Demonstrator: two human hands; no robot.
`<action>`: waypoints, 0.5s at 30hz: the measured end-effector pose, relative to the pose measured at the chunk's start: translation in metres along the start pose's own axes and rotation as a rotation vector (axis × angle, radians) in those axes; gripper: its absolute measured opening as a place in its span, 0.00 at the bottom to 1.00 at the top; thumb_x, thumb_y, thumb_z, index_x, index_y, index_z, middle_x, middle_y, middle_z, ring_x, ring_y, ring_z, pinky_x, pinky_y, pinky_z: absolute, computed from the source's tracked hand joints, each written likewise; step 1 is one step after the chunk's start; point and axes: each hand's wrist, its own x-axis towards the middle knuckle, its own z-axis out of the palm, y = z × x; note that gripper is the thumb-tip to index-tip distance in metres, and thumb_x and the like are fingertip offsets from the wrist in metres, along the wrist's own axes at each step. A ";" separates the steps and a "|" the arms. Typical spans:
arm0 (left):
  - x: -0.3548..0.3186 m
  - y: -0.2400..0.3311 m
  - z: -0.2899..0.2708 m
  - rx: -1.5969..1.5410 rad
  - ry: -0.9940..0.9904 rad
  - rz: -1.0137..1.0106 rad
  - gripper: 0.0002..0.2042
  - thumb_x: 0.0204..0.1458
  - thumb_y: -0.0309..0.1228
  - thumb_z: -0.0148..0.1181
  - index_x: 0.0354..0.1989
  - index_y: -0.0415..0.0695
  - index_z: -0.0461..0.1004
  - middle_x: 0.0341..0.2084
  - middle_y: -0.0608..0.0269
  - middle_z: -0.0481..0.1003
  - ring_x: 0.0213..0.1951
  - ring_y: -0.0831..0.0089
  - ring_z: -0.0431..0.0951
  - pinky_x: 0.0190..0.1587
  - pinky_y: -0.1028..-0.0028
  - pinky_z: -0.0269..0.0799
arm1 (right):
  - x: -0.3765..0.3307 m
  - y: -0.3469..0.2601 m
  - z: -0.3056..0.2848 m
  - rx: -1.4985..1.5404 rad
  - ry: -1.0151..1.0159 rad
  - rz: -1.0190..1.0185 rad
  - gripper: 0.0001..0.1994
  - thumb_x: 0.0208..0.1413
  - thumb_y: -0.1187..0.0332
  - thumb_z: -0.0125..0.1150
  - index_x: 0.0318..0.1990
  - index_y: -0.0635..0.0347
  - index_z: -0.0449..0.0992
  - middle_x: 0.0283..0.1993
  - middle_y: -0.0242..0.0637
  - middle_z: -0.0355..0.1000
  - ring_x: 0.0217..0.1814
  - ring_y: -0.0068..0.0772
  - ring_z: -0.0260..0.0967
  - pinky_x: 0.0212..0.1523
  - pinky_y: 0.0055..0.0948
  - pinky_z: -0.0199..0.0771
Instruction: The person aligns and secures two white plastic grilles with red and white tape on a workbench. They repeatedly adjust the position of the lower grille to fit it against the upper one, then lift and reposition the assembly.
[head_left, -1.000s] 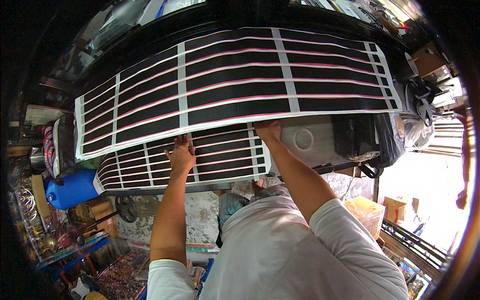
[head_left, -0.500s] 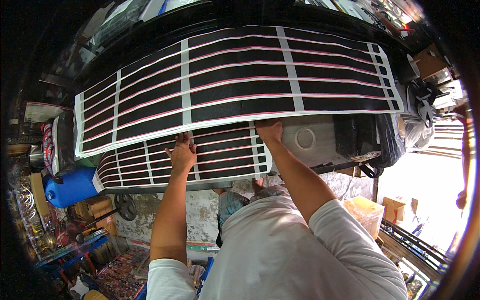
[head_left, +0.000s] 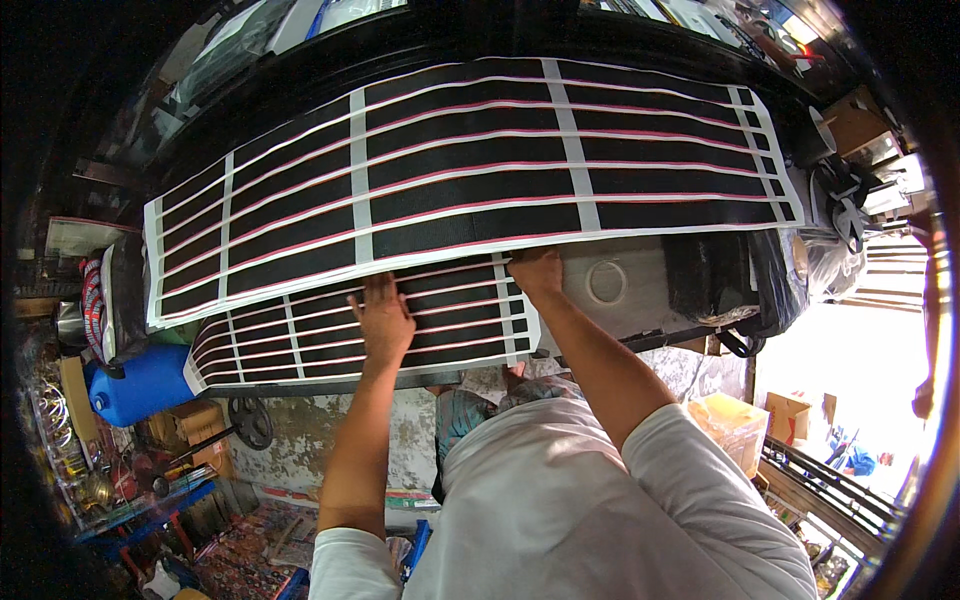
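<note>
A long stack of black sheets (head_left: 460, 182) with white and pinkish lines and grey cross bands lies across the far side of the bench. Partly beneath its near edge is a smaller sheet of the same pattern, the lower striped sheet (head_left: 330, 340). My left hand (head_left: 385, 318) rests flat on this lower sheet, fingers stretched out and their tips close to the upper stack's near edge. At the lower sheet's far right corner, my right hand (head_left: 538, 274) is closed with its fingers curled on the edge. The upper stack hangs just above, and the fingertips are partly hidden.
On the grey bench top (head_left: 640, 300), right of my right hand, lies a pale ring (head_left: 607, 282). Dark plastic-wrapped bundles (head_left: 715, 275) sit farther right. A blue drum (head_left: 140, 383) stands at the left, with a black handwheel (head_left: 250, 423) below the bench edge.
My left hand has slid right along the lower sheet, and its fingers now lie flatter. My right hand stays at the sheet's corner. The view has shifted slightly.
</note>
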 end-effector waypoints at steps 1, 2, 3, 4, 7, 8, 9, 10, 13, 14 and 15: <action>0.002 0.015 -0.001 -0.026 0.000 0.060 0.30 0.72 0.38 0.50 0.80 0.45 0.56 0.79 0.46 0.56 0.80 0.49 0.55 0.77 0.29 0.43 | 0.000 0.010 0.005 -0.018 0.028 -0.046 0.11 0.52 0.63 0.67 0.41 0.53 0.87 0.44 0.47 0.85 0.50 0.54 0.84 0.52 0.46 0.84; 0.004 0.030 -0.003 -0.053 -0.001 0.121 0.31 0.72 0.39 0.51 0.81 0.45 0.55 0.80 0.47 0.55 0.80 0.48 0.54 0.77 0.28 0.43 | 0.005 0.025 0.013 -0.053 -0.049 -0.082 0.11 0.52 0.64 0.66 0.41 0.53 0.87 0.43 0.47 0.85 0.50 0.52 0.83 0.55 0.45 0.83; 0.002 0.038 -0.002 -0.075 0.000 0.162 0.32 0.72 0.39 0.51 0.81 0.45 0.54 0.80 0.47 0.54 0.81 0.47 0.52 0.76 0.28 0.44 | 0.005 0.023 0.012 -0.047 -0.055 -0.089 0.11 0.52 0.64 0.66 0.42 0.53 0.87 0.45 0.47 0.85 0.51 0.52 0.83 0.56 0.45 0.82; 0.002 0.045 0.000 -0.118 -0.018 0.178 0.30 0.73 0.40 0.49 0.81 0.44 0.55 0.80 0.46 0.55 0.81 0.47 0.53 0.77 0.29 0.44 | 0.005 0.020 0.012 -0.041 -0.060 -0.095 0.12 0.53 0.64 0.66 0.42 0.53 0.87 0.46 0.47 0.84 0.52 0.53 0.83 0.57 0.45 0.82; 0.006 0.067 0.005 -0.143 -0.042 0.257 0.29 0.75 0.41 0.47 0.81 0.44 0.56 0.80 0.47 0.56 0.81 0.48 0.53 0.77 0.30 0.44 | 0.007 0.029 0.019 -0.145 -0.094 -0.146 0.13 0.54 0.64 0.65 0.45 0.54 0.86 0.50 0.47 0.84 0.56 0.54 0.81 0.60 0.47 0.80; 0.006 0.075 0.005 -0.143 -0.039 0.260 0.28 0.76 0.41 0.44 0.80 0.43 0.56 0.79 0.48 0.57 0.81 0.49 0.53 0.78 0.32 0.44 | 0.008 0.037 0.024 -0.199 -0.108 -0.163 0.13 0.54 0.64 0.65 0.46 0.54 0.86 0.51 0.47 0.83 0.58 0.55 0.80 0.61 0.47 0.80; 0.006 0.080 0.002 -0.148 -0.051 0.249 0.28 0.76 0.41 0.45 0.80 0.43 0.57 0.79 0.48 0.57 0.80 0.49 0.54 0.78 0.32 0.45 | 0.008 0.038 0.026 -0.173 -0.087 -0.142 0.14 0.54 0.64 0.64 0.47 0.54 0.86 0.52 0.48 0.83 0.59 0.55 0.80 0.62 0.48 0.80; 0.006 0.084 -0.001 -0.153 -0.062 0.239 0.28 0.76 0.41 0.45 0.79 0.42 0.58 0.79 0.48 0.58 0.80 0.50 0.54 0.78 0.33 0.45 | 0.007 0.038 0.029 -0.148 -0.065 -0.119 0.14 0.55 0.64 0.64 0.47 0.54 0.86 0.53 0.48 0.83 0.60 0.55 0.79 0.63 0.48 0.79; 0.007 0.093 -0.005 -0.170 -0.034 0.294 0.26 0.75 0.40 0.47 0.76 0.40 0.64 0.76 0.46 0.63 0.78 0.50 0.59 0.76 0.36 0.53 | 0.003 0.030 0.026 -0.078 -0.046 -0.081 0.15 0.55 0.64 0.64 0.48 0.55 0.86 0.54 0.49 0.83 0.60 0.55 0.79 0.64 0.49 0.79; 0.010 0.097 -0.005 -0.198 -0.030 0.320 0.25 0.75 0.39 0.47 0.75 0.39 0.65 0.75 0.46 0.65 0.77 0.49 0.61 0.76 0.37 0.55 | 0.001 0.027 0.023 -0.055 -0.047 -0.073 0.15 0.55 0.64 0.64 0.48 0.55 0.86 0.53 0.49 0.83 0.60 0.55 0.79 0.64 0.48 0.79; 0.013 0.104 -0.005 -0.231 -0.027 0.357 0.24 0.75 0.39 0.48 0.74 0.39 0.67 0.73 0.45 0.66 0.77 0.49 0.63 0.75 0.38 0.57 | 0.003 0.031 0.023 -0.053 -0.085 -0.079 0.15 0.55 0.64 0.65 0.48 0.56 0.86 0.53 0.50 0.83 0.59 0.56 0.80 0.64 0.49 0.79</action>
